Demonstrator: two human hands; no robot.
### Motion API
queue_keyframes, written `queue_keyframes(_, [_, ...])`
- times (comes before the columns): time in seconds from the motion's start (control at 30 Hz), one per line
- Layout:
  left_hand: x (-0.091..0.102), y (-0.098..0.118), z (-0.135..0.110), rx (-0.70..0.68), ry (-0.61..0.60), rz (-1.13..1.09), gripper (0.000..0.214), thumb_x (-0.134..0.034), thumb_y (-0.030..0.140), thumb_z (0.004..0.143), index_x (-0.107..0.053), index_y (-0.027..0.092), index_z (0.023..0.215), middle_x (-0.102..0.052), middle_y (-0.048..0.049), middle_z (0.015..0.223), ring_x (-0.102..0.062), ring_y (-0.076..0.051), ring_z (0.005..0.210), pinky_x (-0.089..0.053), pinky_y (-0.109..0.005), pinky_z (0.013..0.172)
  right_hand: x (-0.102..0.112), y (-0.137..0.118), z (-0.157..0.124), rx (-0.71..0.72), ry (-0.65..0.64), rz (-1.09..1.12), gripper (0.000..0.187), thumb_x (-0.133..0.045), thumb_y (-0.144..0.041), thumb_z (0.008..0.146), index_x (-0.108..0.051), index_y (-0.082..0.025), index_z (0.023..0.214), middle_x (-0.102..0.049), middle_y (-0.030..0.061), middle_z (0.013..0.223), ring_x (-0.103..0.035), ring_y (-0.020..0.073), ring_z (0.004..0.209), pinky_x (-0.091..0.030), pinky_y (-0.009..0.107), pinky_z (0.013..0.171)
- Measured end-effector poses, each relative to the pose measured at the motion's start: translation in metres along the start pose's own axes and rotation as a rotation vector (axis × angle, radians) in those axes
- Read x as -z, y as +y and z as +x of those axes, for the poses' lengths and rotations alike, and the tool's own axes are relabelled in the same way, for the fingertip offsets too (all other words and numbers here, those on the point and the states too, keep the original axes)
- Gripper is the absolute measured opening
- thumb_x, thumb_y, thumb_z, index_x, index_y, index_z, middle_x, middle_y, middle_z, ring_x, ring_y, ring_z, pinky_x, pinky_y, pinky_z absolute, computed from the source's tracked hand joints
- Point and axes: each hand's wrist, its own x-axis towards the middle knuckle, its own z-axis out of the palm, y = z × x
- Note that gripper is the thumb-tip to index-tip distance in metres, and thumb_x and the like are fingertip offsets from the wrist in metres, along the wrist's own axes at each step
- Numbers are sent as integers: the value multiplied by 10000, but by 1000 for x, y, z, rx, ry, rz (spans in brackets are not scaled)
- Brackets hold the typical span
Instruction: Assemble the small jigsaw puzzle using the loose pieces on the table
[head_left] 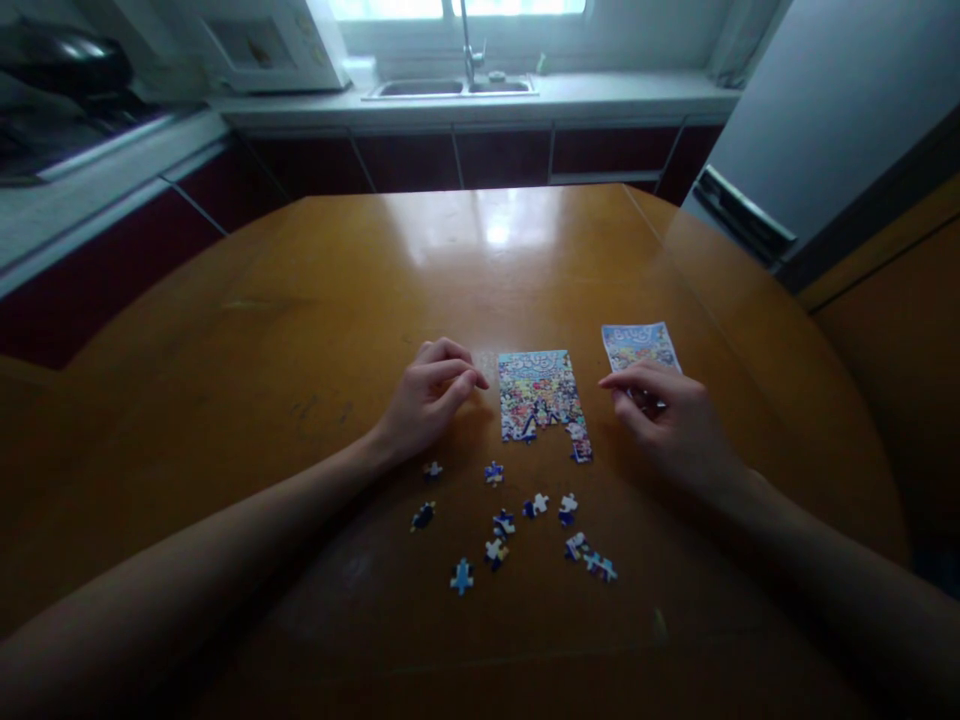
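A partly assembled jigsaw puzzle (536, 385) lies flat on the wooden table, its lower edge ragged with a gap. My left hand (435, 385) rests just left of it, fingers loosely bent and nothing seen in them. On the other side, my right hand (664, 410) hovers over the lower part of a small printed picture sheet (637, 342) whose design resembles the puzzle's. Its thumb and forefinger are slightly apart, with no piece visible between them. Several loose pieces lie nearer to me, among them a light-blue piece (462, 576) and a joined-looking pair (600, 565).
The rounded wooden table (247, 310) fills most of the view. Beyond it stand a counter with a double sink (420, 89), a white microwave (259, 45), and a stove with a dark pan (64, 60) at left. A grey refrigerator (810, 130) is at right.
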Motion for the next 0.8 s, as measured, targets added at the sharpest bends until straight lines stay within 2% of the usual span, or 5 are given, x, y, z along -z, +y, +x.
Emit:
queue_keyframes(0.4, [0, 1, 0, -13, -35, -4, 275, -509, 292, 925, -715, 203, 766, -569, -39, 887, -535, -188, 921, -443, -372, 887, 2, -4, 0, -4, 15, 1, 136, -555, -188, 889, -684, -222, 915, -638, 63, 907, -583, 204, 810, -472, 341, 650])
queue_keyframes(0.57, [5, 11, 0, -114, -242, 9, 269, -558, 306, 898, -674, 184, 688, -565, -38, 844, -524, -183, 875, -451, -348, 839, 2, -3, -1, -3, 3, 6, 128, -560, -190, 894, -681, -222, 915, -625, 59, 908, -583, 203, 809, -461, 333, 624])
queue_keyframes(0.7, [15, 22, -3, -167, -453, 16, 160, -659, 339, 857, -712, 212, 776, -598, -43, 909, -526, -194, 933, -454, -341, 860, 3, -2, -2, -8, 12, 16, 124, -558, -188, 893, -676, -225, 908, -625, 56, 906, -581, 197, 790, -457, 331, 616])
queue_keyframes(0.8, [21, 27, -5, -179, -567, 23, 122, -738, 365, 803, -743, 252, 850, -617, -49, 979, -525, -214, 984, -459, -357, 882, 4, -3, -1, -14, 11, 17, 119, -563, -195, 890, -677, -226, 904, -623, 52, 906, -571, 188, 761, -452, 332, 612])
